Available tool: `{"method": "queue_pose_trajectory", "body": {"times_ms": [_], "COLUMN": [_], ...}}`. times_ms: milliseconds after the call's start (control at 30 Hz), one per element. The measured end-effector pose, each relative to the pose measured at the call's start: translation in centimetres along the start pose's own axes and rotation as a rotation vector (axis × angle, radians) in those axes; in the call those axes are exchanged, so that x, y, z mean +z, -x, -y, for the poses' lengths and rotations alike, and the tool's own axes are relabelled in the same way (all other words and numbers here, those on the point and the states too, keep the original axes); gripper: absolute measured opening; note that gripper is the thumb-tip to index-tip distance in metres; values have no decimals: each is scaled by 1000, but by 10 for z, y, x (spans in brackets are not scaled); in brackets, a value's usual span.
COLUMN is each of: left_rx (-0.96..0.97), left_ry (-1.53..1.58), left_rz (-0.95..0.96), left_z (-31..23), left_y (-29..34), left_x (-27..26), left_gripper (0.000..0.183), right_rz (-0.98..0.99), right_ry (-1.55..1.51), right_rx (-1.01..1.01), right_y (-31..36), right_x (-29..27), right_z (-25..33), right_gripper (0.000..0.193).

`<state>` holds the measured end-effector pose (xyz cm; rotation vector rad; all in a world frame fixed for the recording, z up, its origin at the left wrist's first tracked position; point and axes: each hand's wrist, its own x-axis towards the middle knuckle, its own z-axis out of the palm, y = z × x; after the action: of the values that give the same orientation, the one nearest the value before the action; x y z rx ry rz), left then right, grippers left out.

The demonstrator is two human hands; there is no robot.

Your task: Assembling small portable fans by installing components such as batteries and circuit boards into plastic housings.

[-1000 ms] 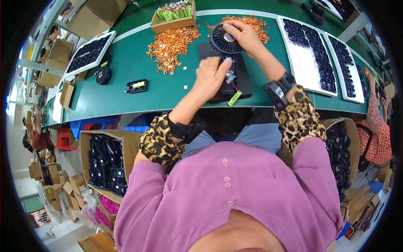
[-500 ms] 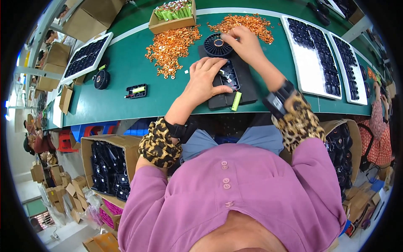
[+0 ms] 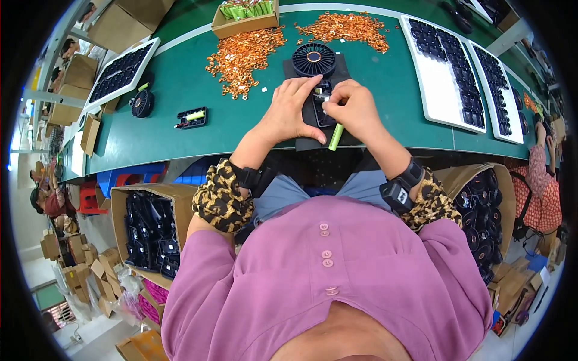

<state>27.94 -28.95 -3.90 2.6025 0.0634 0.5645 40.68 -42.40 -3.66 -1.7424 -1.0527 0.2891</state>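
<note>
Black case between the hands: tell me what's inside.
Inside the black case, small pale parts show beside the right hand, too small to identify. That hand covers part of the right side, and the left hand the upper left edge, hiding anything beneath.

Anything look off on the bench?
Yes: a green cell lies outside the dark casing, by the front edge of the bench, whereas the second casing holds its cell inside. Orange pieces lie loose in two heaps.
</note>
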Motion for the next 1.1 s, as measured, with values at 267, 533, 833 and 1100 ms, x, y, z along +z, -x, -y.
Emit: {"method": "queue_pose_trajectory", "body": {"times_ms": [267, 533, 833, 1100], "left_rx": [-10, 35, -49, -29], "left_ry": [-36, -138, -20, -42], "left_rz": [24, 29, -68, -157], "left_z": [-7, -10, -15, -10], "left_y": [1, 2, 7, 13], "left_x": [-4, -7, -3, 4], "left_gripper": [109, 95, 85, 83], "right_rz": [286, 170, 174, 191], "right_ry": [-559, 374, 38, -20], "right_rx": [544, -215, -114, -157], "right_y": [-20, -24, -26, -27], "right_x": [-25, -30, -28, -23], "right_z": [14, 16, -10, -14], "right_gripper": [13, 12, 5, 5]}}
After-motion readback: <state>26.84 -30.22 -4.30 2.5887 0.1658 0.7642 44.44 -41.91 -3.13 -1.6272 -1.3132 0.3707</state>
